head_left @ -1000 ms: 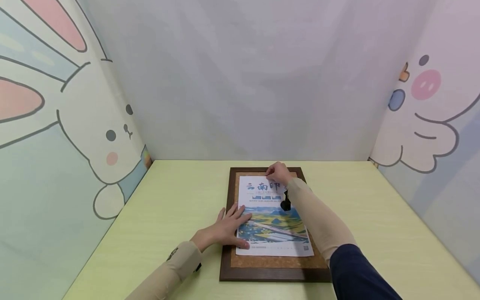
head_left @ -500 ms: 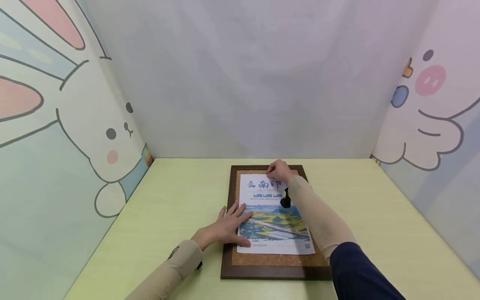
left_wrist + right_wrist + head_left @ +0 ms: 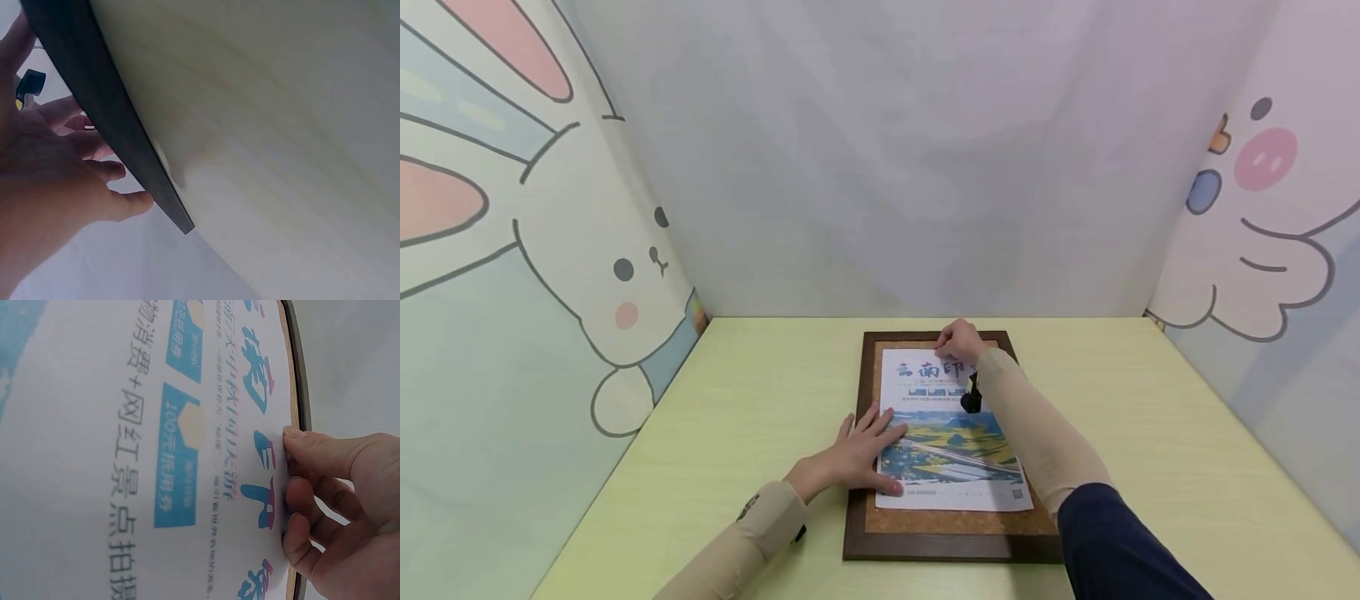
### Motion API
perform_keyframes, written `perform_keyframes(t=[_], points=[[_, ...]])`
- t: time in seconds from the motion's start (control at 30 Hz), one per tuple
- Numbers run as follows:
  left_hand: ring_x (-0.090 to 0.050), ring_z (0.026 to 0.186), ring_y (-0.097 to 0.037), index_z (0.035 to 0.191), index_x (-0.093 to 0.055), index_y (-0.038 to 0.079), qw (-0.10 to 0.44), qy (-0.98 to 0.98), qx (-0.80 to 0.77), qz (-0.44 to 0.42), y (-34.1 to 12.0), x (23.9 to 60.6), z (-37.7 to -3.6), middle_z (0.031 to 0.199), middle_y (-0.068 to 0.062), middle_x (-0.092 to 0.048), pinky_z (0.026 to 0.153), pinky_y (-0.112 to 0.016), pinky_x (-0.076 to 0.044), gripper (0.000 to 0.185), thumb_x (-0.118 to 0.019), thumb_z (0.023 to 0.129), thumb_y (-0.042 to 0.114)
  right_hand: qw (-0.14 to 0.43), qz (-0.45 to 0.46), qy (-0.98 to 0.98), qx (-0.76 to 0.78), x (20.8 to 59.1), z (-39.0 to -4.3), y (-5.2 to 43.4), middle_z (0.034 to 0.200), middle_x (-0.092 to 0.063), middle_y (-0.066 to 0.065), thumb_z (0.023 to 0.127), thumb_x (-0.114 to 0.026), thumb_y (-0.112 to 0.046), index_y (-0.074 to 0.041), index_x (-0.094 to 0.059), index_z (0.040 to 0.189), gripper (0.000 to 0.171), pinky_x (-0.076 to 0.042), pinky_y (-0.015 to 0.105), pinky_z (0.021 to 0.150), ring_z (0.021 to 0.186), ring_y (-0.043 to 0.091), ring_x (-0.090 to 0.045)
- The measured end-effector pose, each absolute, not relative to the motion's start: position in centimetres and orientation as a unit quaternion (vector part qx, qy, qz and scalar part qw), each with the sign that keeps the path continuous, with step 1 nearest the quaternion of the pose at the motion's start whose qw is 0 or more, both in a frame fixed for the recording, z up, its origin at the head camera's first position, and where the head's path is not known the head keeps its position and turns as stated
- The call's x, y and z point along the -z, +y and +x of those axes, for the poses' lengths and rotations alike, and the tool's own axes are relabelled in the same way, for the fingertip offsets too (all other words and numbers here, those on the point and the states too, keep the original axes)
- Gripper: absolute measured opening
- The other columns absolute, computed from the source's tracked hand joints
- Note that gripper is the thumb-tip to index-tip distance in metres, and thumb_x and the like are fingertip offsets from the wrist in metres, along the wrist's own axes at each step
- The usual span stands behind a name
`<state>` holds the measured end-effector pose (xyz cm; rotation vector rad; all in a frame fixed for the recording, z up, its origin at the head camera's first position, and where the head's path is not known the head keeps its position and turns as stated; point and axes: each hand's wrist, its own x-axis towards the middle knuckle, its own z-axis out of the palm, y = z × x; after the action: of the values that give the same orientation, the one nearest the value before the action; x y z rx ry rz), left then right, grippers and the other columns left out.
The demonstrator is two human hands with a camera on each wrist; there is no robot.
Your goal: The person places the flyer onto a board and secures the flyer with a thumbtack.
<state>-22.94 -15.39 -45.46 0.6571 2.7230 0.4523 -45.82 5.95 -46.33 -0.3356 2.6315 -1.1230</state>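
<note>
A printed poster (image 3: 951, 450) with blue Chinese lettering and a landscape picture lies on a cork board (image 3: 947, 522) with a dark brown frame (image 3: 955, 548). My left hand (image 3: 853, 458) rests with spread fingers over the board's left side, its fingertips on the poster. In the left wrist view the frame's edge (image 3: 112, 119) covers part of that hand. My right hand (image 3: 961, 342) is at the poster's top edge, thumb and fingers curled together. Seen from the right wrist, the thumb (image 3: 319, 450) and fingertips meet the paper's edge; I cannot tell whether they pinch something small.
The board lies on a pale yellow-green table (image 3: 760, 400). A grey-white back wall (image 3: 887, 167) rises behind, with cartoon panels of a rabbit (image 3: 595, 292) at left and a pig-nosed figure (image 3: 1285, 217) at right. My right forearm (image 3: 1037, 433) crosses the board's right side.
Both hands keep their places on the poster and board. The whole head view has shifted very slightly.
</note>
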Motion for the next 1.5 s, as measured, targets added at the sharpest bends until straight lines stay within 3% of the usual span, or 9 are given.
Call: perform_keyframes(t=[0.33, 0.5, 0.73, 1.17, 1.4, 1.5], points=[[0.0, 0.151, -0.036, 0.152, -0.03, 0.019, 0.152, 0.948, -0.163, 0.229, -15.4, 45.3, -22.9, 0.163, -0.013, -0.013, 0.114, -0.067, -0.005, 0.092, -0.07, 0.079, 0.058, 0.144, -0.109, 0.905, 0.385, 46.1, -46.1, 6.3, 0.093, -0.07, 0.012, 0.086, -0.072, -0.012, -0.006, -0.073, 0.083, 0.006, -0.05, 0.029, 0.069, 0.077, 0.022, -0.064], [0.0, 0.151, -0.037, 0.152, -0.03, 0.019, 0.153, 0.947, -0.162, 0.231, -15.6, 45.3, -22.8, 0.163, -0.013, -0.013, 0.114, -0.067, -0.005, 0.092, -0.07, 0.079, 0.058, 0.143, -0.12, 0.904, 0.383, 46.4, -45.7, 6.6, 0.098, -0.07, 0.01, 0.088, -0.071, -0.016, -0.01, -0.074, 0.093, 0.008, -0.05, 0.031, 0.076, 0.081, 0.022, -0.063], [0.0, 0.151, -0.038, 0.152, -0.03, 0.019, 0.15, 0.947, -0.159, 0.235, -15.8, 45.3, -22.9, 0.163, -0.014, -0.012, 0.114, -0.067, -0.004, 0.092, -0.07, 0.079, 0.058, 0.145, -0.127, 0.898, 0.395, 46.7, -46.3, 6.9, 0.097, -0.067, 0.01, 0.088, -0.07, -0.018, -0.011, -0.074, 0.098, 0.012, -0.048, 0.026, 0.067, 0.08, 0.022, -0.06], [0.0, 0.151, -0.037, 0.152, -0.03, 0.019, 0.154, 0.946, -0.166, 0.231, -15.6, 45.5, -22.7, 0.163, -0.013, -0.012, 0.114, -0.067, -0.004, 0.092, -0.07, 0.079, 0.057, 0.125, -0.127, 0.907, 0.381, 46.8, -45.7, 7.0, 0.096, -0.068, 0.01, 0.091, -0.068, -0.018, -0.01, -0.075, 0.095, 0.012, -0.048, 0.027, 0.07, 0.081, 0.022, -0.06], [0.001, 0.151, -0.036, 0.152, -0.03, 0.02, 0.154, 0.947, -0.168, 0.229, -15.5, 45.5, -22.8, 0.163, -0.013, -0.013, 0.114, -0.067, -0.004, 0.091, -0.07, 0.079, 0.058, 0.097, -0.14, 0.913, 0.371, 47.1, -45.6, 6.7, 0.096, -0.069, 0.01, 0.091, -0.067, -0.015, -0.011, -0.076, 0.091, 0.01, -0.051, 0.033, 0.081, 0.083, 0.023, -0.061], [0.0, 0.151, -0.036, 0.152, -0.03, 0.02, 0.153, 0.947, -0.164, 0.231, -15.5, 45.5, -22.8, 0.163, -0.013, -0.013, 0.114, -0.067, -0.005, 0.091, -0.07, 0.079, 0.058, 0.103, -0.138, 0.912, 0.373, 47.2, -45.7, 6.8, 0.096, -0.069, 0.01, 0.091, -0.067, -0.017, -0.011, -0.076, 0.091, 0.011, -0.051, 0.032, 0.077, 0.081, 0.022, -0.061]])
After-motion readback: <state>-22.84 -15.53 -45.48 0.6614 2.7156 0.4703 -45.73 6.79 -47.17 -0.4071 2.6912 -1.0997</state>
